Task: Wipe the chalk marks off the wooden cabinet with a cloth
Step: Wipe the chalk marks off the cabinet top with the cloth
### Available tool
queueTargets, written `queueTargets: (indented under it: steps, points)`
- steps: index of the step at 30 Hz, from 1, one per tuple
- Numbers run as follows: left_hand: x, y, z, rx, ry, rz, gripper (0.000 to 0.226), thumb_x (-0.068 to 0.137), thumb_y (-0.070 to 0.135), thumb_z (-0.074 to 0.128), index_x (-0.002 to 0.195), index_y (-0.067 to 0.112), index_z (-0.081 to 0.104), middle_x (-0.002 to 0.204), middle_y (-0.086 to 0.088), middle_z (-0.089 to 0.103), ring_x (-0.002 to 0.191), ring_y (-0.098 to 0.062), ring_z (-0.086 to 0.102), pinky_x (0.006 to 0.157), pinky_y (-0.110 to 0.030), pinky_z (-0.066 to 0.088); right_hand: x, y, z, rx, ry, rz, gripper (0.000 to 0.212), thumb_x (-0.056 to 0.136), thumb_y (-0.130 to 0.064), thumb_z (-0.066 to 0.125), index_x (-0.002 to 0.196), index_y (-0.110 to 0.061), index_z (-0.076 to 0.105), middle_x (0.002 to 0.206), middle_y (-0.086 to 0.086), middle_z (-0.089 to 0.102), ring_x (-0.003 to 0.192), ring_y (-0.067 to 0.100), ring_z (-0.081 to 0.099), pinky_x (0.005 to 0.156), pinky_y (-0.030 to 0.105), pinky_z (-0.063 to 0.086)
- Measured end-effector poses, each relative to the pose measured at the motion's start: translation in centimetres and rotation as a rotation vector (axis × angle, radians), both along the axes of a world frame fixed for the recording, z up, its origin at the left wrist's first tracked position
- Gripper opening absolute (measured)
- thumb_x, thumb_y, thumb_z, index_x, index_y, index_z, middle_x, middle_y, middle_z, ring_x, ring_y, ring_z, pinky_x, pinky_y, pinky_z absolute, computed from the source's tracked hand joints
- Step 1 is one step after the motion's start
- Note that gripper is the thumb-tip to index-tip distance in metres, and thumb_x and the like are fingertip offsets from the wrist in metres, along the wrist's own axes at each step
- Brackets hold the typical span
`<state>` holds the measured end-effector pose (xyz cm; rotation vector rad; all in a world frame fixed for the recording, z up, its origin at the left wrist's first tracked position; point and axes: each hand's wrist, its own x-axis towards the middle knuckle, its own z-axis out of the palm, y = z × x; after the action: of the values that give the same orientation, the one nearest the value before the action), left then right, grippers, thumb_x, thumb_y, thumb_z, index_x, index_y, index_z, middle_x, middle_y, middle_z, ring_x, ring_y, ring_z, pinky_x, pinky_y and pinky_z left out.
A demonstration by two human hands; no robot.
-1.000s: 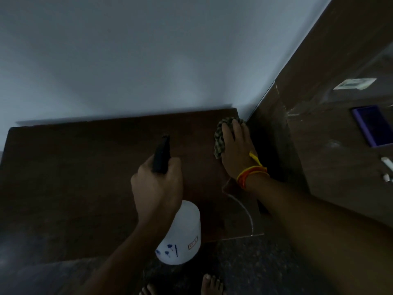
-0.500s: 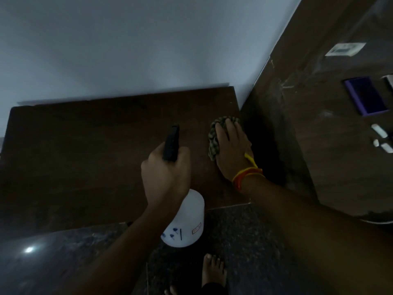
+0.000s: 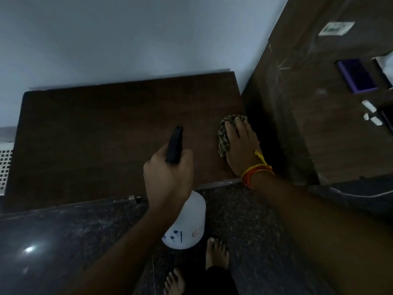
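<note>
right hand (image 3: pixel 241 147) flat, fingers spread, pressing the checked cloth (image 3: pixel 224 137) onto the cabinet top (image 3: pixel 95 135); left hand (image 3: pixel 168 175) clenched round the spray bottle (image 3: pixel 187 226)

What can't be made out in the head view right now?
- Chalk marks under the checked cloth: covered by cloth and right hand.
- Spray bottle trigger: hidden by left hand.
- Bottle label print: too small.
- Purple item on the cabinet side: dim, unidentifiable.
</note>
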<state>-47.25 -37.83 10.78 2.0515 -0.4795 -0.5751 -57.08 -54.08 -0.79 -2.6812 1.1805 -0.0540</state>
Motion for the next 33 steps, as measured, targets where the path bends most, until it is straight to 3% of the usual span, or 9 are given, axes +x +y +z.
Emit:
queueTargets:
  steps: [4,7,12,16,20,24,29,33]
  points:
    - [-0.3,1.2,0.0,-0.006,-0.007,0.012,0.027,0.089,0.017,0.053,0.064,0.009,0.046,0.06,-0.023,0.049,0.053,-0.034,0.046,0.051,-0.043,0.044,-1.8,2.9,0.1,0.022,0.008,-0.066,0.07,0.08,-0.018,0.057,0.145,-0.014,0.03,0.153,0.017,0.022,0.141,0.039,0.016,0.112,0.051,0.02]
    - [-0.5,1.6,0.1,-0.008,-0.012,0.016,0.024,0.088,0.018,0.053,0.069,0.003,0.05,0.064,-0.029,0.055,0.058,-0.049,0.054,0.05,-0.051,0.049,-2.7,5.3,0.3,0.042,-0.001,-0.098,0.069,0.08,-0.016,0.061,0.143,-0.011,0.033,0.151,0.02,0.026,0.14,0.041,0.019,0.11,0.055,0.025]
    - [-0.9,1.8,0.2,-0.02,-0.029,0.005,0.024,0.089,0.018,0.053,0.074,-0.001,0.052,0.069,-0.031,0.056,0.059,-0.048,0.053,0.053,-0.054,0.05,-0.7,9.7,0.0,0.051,-0.02,-0.097,0.069,0.075,-0.02,0.072,0.137,-0.008,0.043,0.143,0.021,0.04,0.133,0.045,0.034,0.102,0.059,0.033]
    - [-1.4,2.0,0.2,-0.014,-0.013,-0.008,0.025,0.09,0.017,0.054,0.078,-0.005,0.055,0.071,-0.035,0.057,0.064,-0.052,0.055,0.052,-0.054,0.048,-1.1,10.1,-0.2,0.028,-0.053,-0.036,0.061,0.084,-0.025,0.063,0.139,-0.013,0.04,0.146,0.018,0.037,0.136,0.042,0.031,0.106,0.056,0.03]
    - [-1.8,2.1,0.4,-0.004,0.007,-0.013,0.023,0.088,0.016,0.055,0.076,-0.003,0.057,0.069,-0.034,0.059,0.063,-0.052,0.058,0.049,-0.053,0.048,-3.3,8.3,-0.1,0.022,-0.019,-0.134,0.069,0.074,-0.021,0.069,0.137,-0.012,0.043,0.144,0.019,0.04,0.134,0.042,0.034,0.104,0.057,0.032]
    - [-1.6,1.8,0.1,-0.004,0.008,-0.018,0.022,0.087,0.017,0.055,0.075,0.0,0.058,0.067,-0.03,0.06,0.055,-0.045,0.054,0.049,-0.051,0.047,-4.6,7.6,-0.3,0.018,-0.028,-0.164,0.064,0.077,-0.031,0.039,0.138,-0.013,0.041,0.144,0.019,0.039,0.134,0.043,0.033,0.102,0.058,0.034]
    - [-1.1,1.4,-0.6,-0.004,0.033,-0.022,0.024,0.088,0.017,0.056,0.07,0.002,0.054,0.06,-0.025,0.054,0.05,-0.034,0.047,0.047,-0.047,0.044,-3.9,7.0,-0.3,0.045,-0.025,-0.182,0.071,0.077,-0.016,0.063,0.142,-0.013,0.036,0.149,0.019,0.031,0.139,0.041,0.023,0.108,0.056,0.027]
    - [-0.4,0.7,-0.6,-0.01,0.045,-0.008,0.023,0.086,0.02,0.055,0.07,0.004,0.055,0.06,-0.024,0.055,0.049,-0.034,0.047,0.047,-0.043,0.044,-1.2,2.2,0.3,0.037,0.011,-0.172,0.067,0.086,-0.019,0.049,0.147,-0.016,0.022,0.156,0.014,0.014,0.143,0.035,0.008,0.113,0.05,0.019]
